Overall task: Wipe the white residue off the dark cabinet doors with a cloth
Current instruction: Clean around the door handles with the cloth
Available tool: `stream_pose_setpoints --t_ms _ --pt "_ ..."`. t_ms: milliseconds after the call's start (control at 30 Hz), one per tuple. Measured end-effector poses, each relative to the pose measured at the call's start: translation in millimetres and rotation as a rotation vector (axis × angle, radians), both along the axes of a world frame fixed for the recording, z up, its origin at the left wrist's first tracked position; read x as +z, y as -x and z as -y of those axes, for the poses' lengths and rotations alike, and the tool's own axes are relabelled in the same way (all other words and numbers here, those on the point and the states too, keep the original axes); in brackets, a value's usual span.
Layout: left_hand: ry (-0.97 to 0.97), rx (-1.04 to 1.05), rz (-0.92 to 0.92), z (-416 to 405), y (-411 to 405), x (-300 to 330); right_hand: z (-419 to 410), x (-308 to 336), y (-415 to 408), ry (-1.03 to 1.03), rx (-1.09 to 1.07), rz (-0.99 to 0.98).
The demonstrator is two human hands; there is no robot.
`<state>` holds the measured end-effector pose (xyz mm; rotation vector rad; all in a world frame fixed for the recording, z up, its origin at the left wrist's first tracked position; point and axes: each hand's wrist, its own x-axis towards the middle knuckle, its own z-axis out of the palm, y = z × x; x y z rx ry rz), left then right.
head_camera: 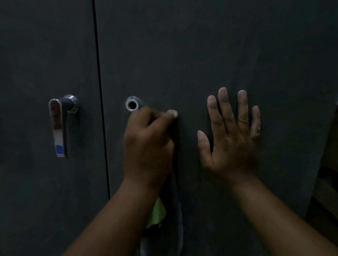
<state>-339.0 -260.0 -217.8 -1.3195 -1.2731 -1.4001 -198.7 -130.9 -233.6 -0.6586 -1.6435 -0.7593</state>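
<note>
No legible writing; blue sticker (pixel 59 149) on handle (pixel 58 126); cloth (pixel 156 213) in left hand (pixel 148 144)

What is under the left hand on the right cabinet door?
The left hand grips a dark cloth against the right door; a green patch hangs below the wrist. The door surface beneath hand and cloth is covered, so any residue there cannot be seen.

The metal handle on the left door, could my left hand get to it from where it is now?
Probably yes. The left hand, gripping the cloth, is on the right door beside the seam, and nothing lies between it and the handle.
</note>
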Motion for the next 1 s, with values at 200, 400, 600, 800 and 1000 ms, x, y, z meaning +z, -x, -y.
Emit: stream_pose_setpoints --t_ms 200,400,600,800,1000 --pt "-0.051 0.002 -0.026 -11 -11 17 3 -7 6 0.04 0.005 -0.014" --pt "-0.019 -0.004 0.01 11 32 -63 15 -13 17 0.058 0.026 -0.049" --pt "-0.159 -0.005 0.176 16 66 -29 33 3 44 -0.049 0.087 0.068" --pt "-0.188 -0.008 0.239 23 76 -32 35 0 60 -0.03 0.073 0.003" --pt "-0.168 -0.015 0.328 29 73 -9 35 -4 63 -0.004 0.072 -0.003"
